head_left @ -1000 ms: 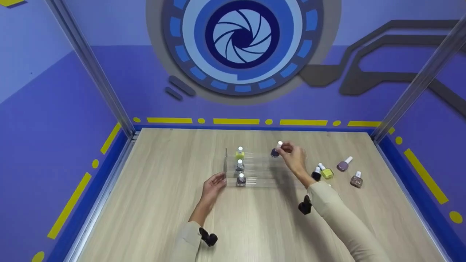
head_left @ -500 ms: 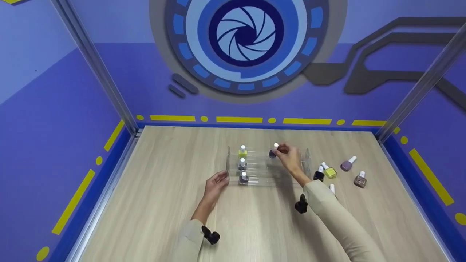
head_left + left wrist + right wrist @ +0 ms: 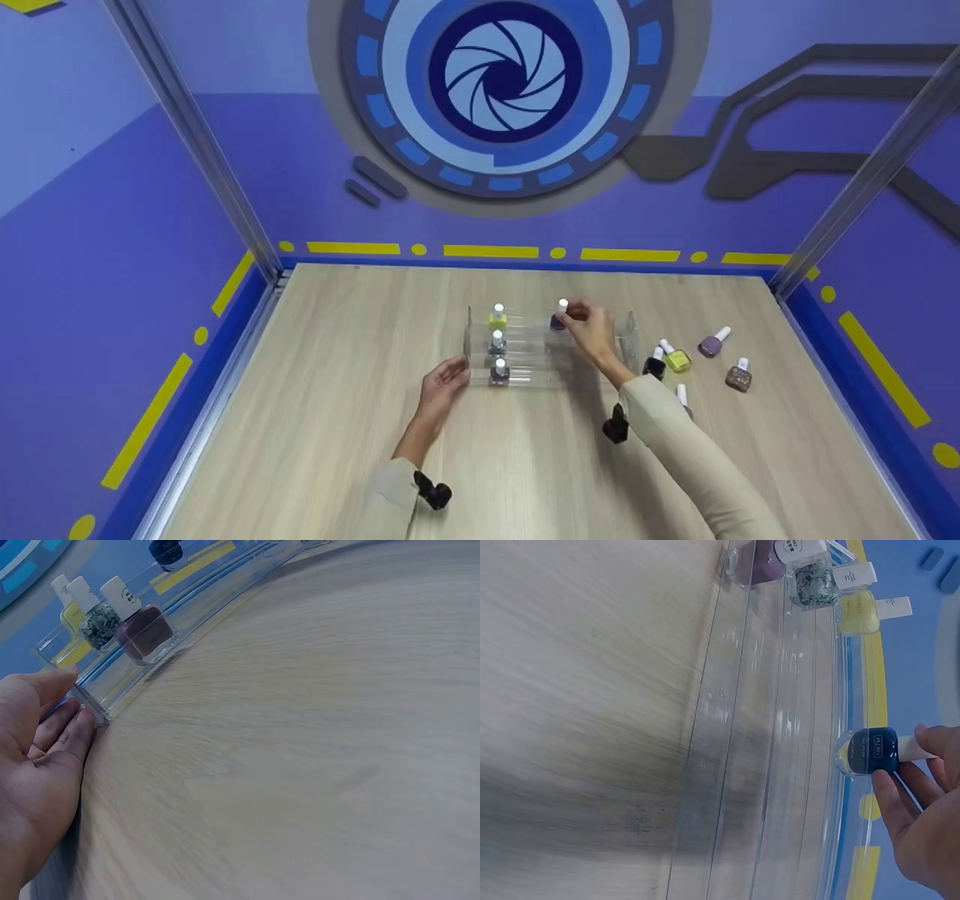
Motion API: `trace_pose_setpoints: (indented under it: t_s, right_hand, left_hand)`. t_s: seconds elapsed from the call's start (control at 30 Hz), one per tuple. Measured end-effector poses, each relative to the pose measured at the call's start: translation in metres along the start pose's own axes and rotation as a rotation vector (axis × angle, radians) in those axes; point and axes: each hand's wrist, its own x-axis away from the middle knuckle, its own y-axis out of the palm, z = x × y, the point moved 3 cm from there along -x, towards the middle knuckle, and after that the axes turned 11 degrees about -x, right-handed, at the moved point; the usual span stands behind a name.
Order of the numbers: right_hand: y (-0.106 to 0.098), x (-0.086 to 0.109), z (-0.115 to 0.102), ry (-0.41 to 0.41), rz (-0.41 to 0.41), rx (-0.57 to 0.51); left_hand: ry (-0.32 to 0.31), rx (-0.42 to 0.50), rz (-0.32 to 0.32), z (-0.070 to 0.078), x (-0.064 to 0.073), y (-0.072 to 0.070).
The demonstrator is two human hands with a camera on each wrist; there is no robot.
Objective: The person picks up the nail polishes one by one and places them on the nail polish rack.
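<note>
My right hand (image 3: 592, 330) pinches a dark blue nail polish bottle (image 3: 875, 751) by its white cap, with fingertips by the glass. The bottle is upright at the top tier of a clear stepped display rack (image 3: 525, 375), right of its middle. My left hand (image 3: 37, 765) rests its extended fingers against the rack's left end. At that end stand three bottles, one per tier: yellow nail polish (image 3: 497, 321) at the back, speckled nail polish (image 3: 100, 625) in the middle, and dark mauve nail polish (image 3: 145, 634) in front.
On the wooden table (image 3: 337, 337), right of the rack, lie a black bottle (image 3: 654, 366), a yellow bottle (image 3: 678, 361), a purple bottle (image 3: 710, 346), a glittery brown bottle (image 3: 739, 378) and a white-capped bottle (image 3: 682, 396) partly behind the sleeve. Blue panels enclose the table.
My right hand has carried the dark blue bottle a little left along the rack's top tier. My left hand stays at the rack's left end.
</note>
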Motion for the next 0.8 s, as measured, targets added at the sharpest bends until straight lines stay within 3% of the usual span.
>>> trace_pose_setpoints:
  t_s: [0.4, 0.6, 0.8]
  right_hand:
    - [-0.012, 0.005, -0.003, -0.052, -0.036, -0.025]
    - [-0.042, 0.005, -0.009, -0.041, -0.024, 0.053]
    - [-0.081, 0.009, -0.001, -0.003, -0.011, 0.048]
  left_hand:
    - [-0.009, 0.01, 0.013, 0.002, 0.0, 0.001]
    - [-0.007, 0.027, 0.001, 0.002, 0.003, 0.001]
    - [0.003, 0.035, 0.002, 0.001, 0.005, 0.0]
